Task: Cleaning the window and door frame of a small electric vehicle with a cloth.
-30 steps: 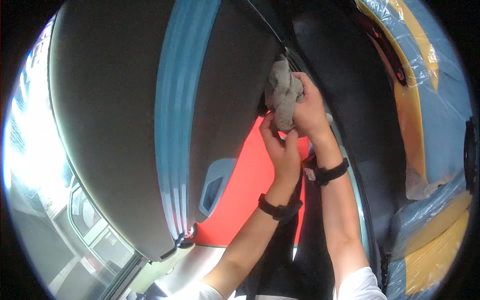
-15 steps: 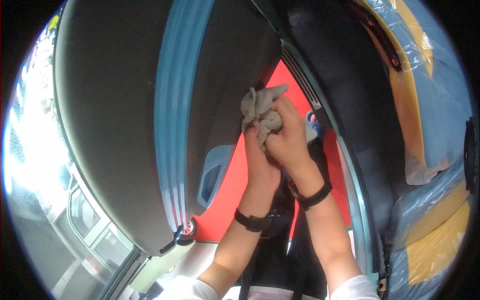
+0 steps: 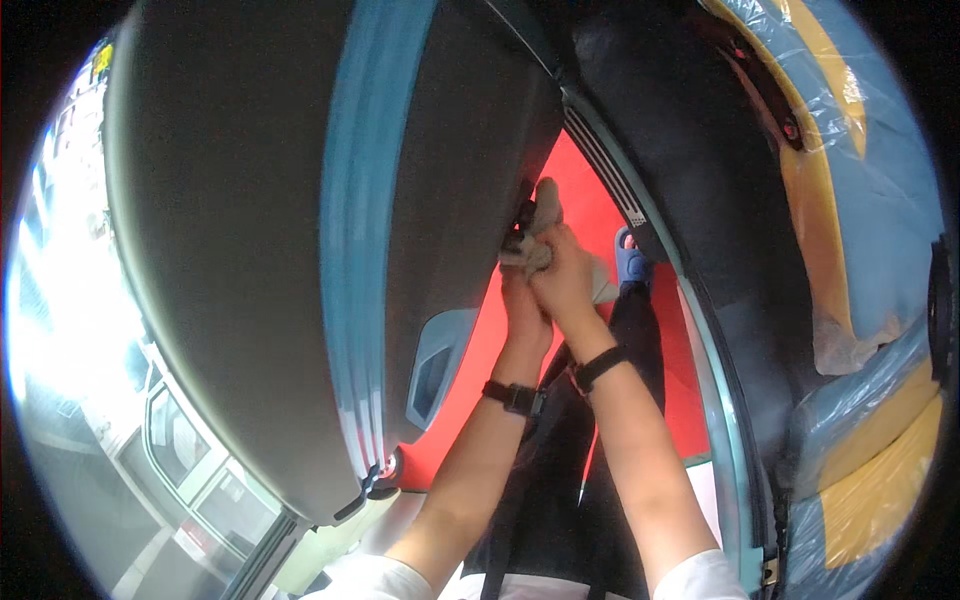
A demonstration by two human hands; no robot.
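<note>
A crumpled beige knitted cloth is bunched between my two hands, beside the lower edge of an open car door. Fingers closed, my right hand grips the cloth from the near right side. My left hand is also closed on it, just left of the right hand, with its fingertips partly hidden by the bundle. Close to the far left of the cloth, a small dark part shows against the door; I cannot make out what it is.
A blue trim strip runs along the door, with a blue handle pocket nearer me. Red floor lies below my hands, and a foot in a blue sandal stands there. Plastic-wrapped blue and yellow seats fill the right.
Both hands have stayed together on the cloth, which now looks smaller and more tightly bunched. My forearms have shifted slightly, and the blue sandal shows more fully.
</note>
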